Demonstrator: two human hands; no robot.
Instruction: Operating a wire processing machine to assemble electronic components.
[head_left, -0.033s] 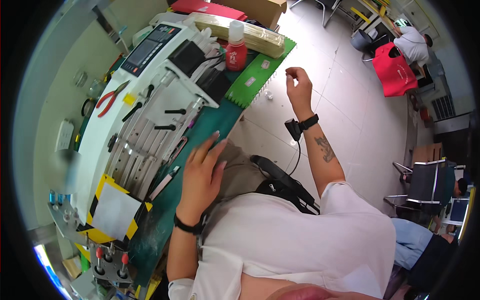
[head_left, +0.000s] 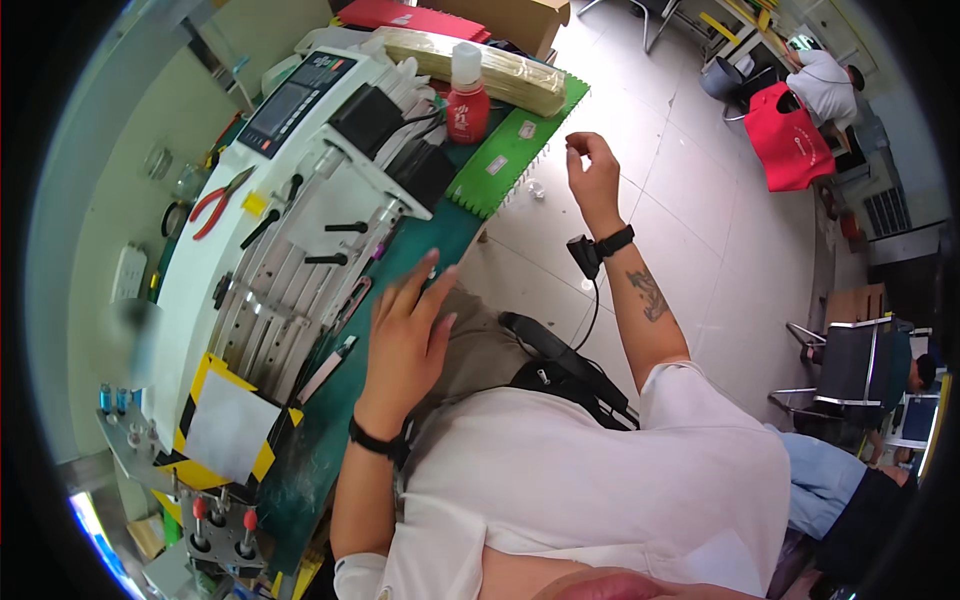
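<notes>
My left hand hovers beside the front edge of the bench, palm down, with its fingers spread and nothing in it. Nearest to it are a pale-handled craft knife and pink-handled scissors, both lying on the green mat. Over the tiled floor, to the right of the bench, I hold my right hand raised with loosely curled fingers. A gap shows between thumb and fingers, and no object is visible there. A black device on a strap sits at that wrist, with a cable running down.
A white bench machine with a screen and black levers fills the left side. Red-handled pliers lie on it. Behind stand a red bottle and a wrapped bundle. Toggle clamps are at lower left. Other people sit farther right.
Almost nothing differs. The whole view has shifted very slightly, and both hands keep nearly the same pose.
</notes>
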